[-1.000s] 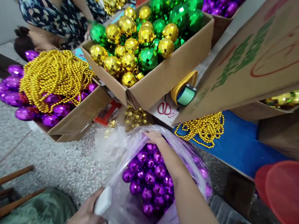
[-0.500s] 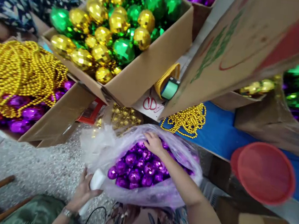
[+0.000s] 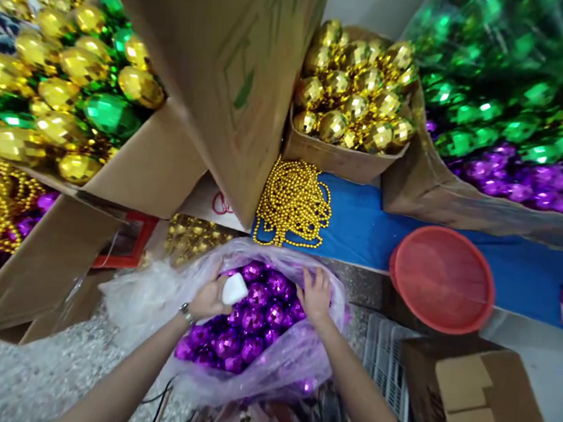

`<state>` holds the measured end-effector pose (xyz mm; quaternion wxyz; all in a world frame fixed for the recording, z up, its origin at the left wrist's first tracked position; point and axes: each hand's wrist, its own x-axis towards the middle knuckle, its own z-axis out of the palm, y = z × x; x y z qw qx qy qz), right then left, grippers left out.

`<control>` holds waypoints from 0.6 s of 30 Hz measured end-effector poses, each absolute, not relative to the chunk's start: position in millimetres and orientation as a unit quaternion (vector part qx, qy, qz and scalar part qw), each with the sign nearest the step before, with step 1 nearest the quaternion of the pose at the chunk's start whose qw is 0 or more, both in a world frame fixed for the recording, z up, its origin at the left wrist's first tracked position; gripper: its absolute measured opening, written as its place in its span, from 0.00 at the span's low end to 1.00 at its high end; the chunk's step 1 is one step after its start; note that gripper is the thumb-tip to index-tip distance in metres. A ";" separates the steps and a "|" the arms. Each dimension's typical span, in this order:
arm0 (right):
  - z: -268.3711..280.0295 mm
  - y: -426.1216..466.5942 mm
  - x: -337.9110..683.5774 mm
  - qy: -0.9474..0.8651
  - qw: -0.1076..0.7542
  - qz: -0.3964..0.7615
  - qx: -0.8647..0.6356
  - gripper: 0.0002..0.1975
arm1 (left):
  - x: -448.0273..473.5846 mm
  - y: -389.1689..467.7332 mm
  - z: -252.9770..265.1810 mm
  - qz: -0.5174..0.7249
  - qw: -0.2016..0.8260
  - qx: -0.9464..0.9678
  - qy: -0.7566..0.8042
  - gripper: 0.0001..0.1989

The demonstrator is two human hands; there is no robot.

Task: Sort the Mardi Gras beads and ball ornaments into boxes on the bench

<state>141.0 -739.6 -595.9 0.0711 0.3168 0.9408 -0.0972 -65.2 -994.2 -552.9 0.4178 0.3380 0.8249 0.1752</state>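
A clear plastic bag full of shiny purple faceted balls lies open in front of my body. My left hand, with a watch on its wrist, is closed around a white handheld object with a blunt, squarish end. It is over the left side of the balls; the object's lower part is hidden by the hand. At the bag's right inner side, my right hand has its fingers spread against the balls and the plastic. Nothing shows gripped in it.
Gold bead strings lie on a blue cloth beyond the bag. A red round tub stands right. Cardboard boxes hold gold balls and green balls. Red-handled scissors lie partly behind a tall carton flap.
The view has swung right. My left hand has come from beside the bag to over the purple balls, still with the white object. My right hand has shifted to the bag's right side.
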 end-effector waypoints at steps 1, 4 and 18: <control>-596.9 -732.6 139.2 0.939 0.087 -0.089 0.321 0.28 | -71.9 -977.3 -564.8 0.168 0.424 0.336 0.824 0.27; -605.1 -712.4 133.8 0.926 0.138 -0.088 0.340 0.32 | -88.3 -944.4 -592.1 0.135 0.421 0.328 0.835 0.25; -599.5 -645.7 167.3 0.515 0.138 -0.738 0.414 0.19 | -118.8 -999.5 -517.8 0.155 0.427 0.293 0.842 0.33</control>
